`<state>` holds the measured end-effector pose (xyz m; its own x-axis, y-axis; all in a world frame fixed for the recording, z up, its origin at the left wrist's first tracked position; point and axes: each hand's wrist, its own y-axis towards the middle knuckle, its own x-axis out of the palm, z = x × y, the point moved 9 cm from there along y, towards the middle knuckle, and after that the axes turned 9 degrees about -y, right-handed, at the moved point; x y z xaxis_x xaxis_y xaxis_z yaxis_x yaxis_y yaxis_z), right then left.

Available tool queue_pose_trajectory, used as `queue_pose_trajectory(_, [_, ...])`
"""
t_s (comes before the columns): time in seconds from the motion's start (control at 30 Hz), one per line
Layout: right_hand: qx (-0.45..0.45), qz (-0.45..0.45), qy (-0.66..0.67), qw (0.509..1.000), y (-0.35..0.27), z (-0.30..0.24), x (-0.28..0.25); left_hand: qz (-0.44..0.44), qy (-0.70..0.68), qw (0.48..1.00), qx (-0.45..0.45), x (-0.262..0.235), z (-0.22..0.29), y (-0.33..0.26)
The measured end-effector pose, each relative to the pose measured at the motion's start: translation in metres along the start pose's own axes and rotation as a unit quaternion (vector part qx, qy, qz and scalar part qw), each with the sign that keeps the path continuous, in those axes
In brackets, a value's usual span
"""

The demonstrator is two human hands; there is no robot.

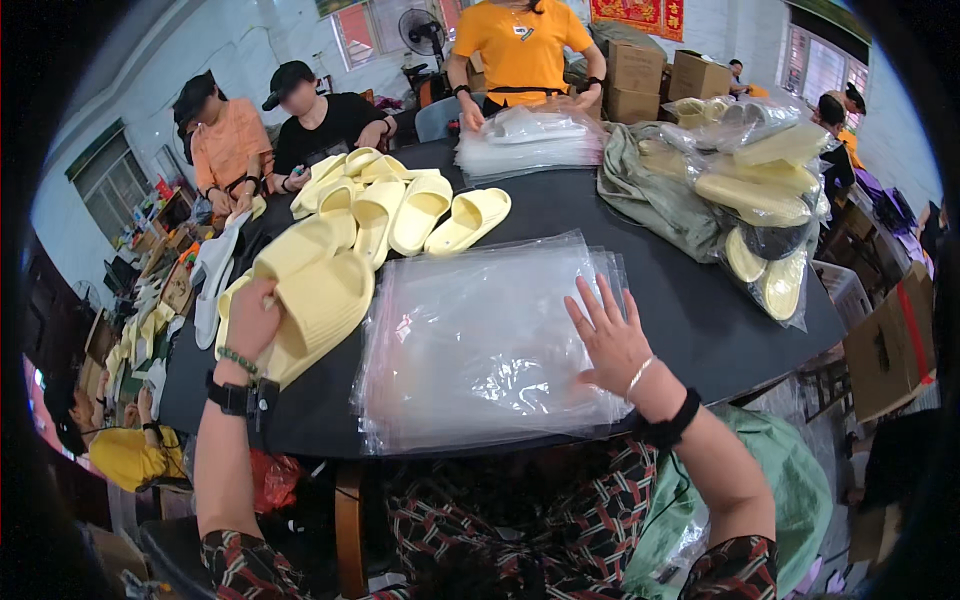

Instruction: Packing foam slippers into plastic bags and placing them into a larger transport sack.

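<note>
My left hand (pixel 252 318) grips a pair of pale yellow slippers (pixel 325 305) at the left of the black table, its fingers partly hidden by them. Spread fingers show on my right hand (pixel 610 340), which is over the right part of a stack of clear plastic bags (pixel 470 350). Whether it presses on the top bag I cannot tell. Behind the held pair lies a heap of loose yellow slippers (pixel 375 205), one of them (pixel 468 220) close to the far edge of the bags.
Bagged slippers (pixel 765 190) are piled on a grey-green sack (pixel 655 190) at the right. Across the black table (pixel 560 205), a person in orange (pixel 525 50) handles another stack of clear bags (pixel 530 140). Two people work at the far left. A cardboard box (pixel 888 345) stands right of the table.
</note>
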<state>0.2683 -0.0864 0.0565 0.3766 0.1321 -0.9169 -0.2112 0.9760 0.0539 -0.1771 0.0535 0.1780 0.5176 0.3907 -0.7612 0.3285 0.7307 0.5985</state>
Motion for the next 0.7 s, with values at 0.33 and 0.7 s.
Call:
queue_pose_trajectory(0.33, [0.061, 0.069, 0.131, 0.987, -0.044, -0.064, 0.025, -0.167, -0.178, 0.963, 0.118, 0.165, 0.239, 0.023])
queue_pose_trajectory(0.7, [0.087, 0.063, 0.151, 0.983, -0.048, -0.07, 0.037, -0.135, -0.146, 0.98, 0.024, 0.26, 0.211, 0.008])
